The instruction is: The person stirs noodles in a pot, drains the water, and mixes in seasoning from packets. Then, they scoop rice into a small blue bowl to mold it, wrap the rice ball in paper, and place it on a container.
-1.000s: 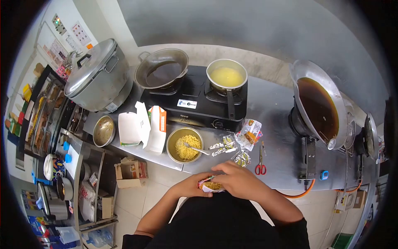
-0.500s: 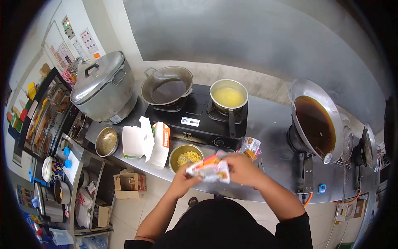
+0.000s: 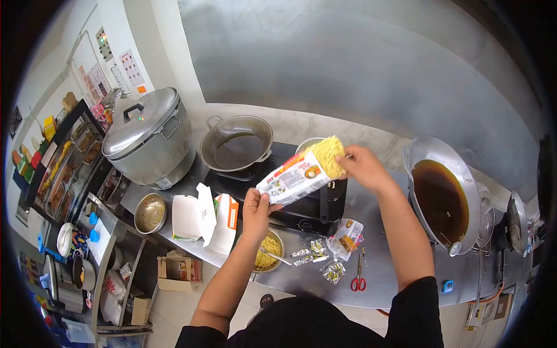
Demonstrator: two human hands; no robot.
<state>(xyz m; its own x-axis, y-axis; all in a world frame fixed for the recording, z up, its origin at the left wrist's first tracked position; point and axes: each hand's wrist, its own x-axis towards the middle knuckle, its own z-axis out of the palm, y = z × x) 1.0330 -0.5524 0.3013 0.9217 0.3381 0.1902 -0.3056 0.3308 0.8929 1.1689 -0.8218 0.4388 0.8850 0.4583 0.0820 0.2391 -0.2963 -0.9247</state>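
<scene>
Yellow noodle block: at 12 o'clock, above the black cooker; the block protrudes from the upper end of its printed packet.
Handling: judged light, dry and stiff, with brittle edges liable to crumble; packet film thin and probably slippery.
Best hold: broad sides of the block, lightly; packet by its lower end.
Left hand: the left hand grasps the packet's lower end, thumb on the near face.
Right hand: the right hand pinches the block's exposed edge at 3 o'clock.
Saucepan: the saucepan lies behind the block, contents hidden.
Counter: noodle bowl at 11 o'clock, partly behind the left forearm; foil sachets at 12; red-handled scissors at 2.
Obstructions: saucepan handle points towards 6 o'clock, beneath the hands; large wok of brown liquid at 2, beyond the right forearm.
</scene>
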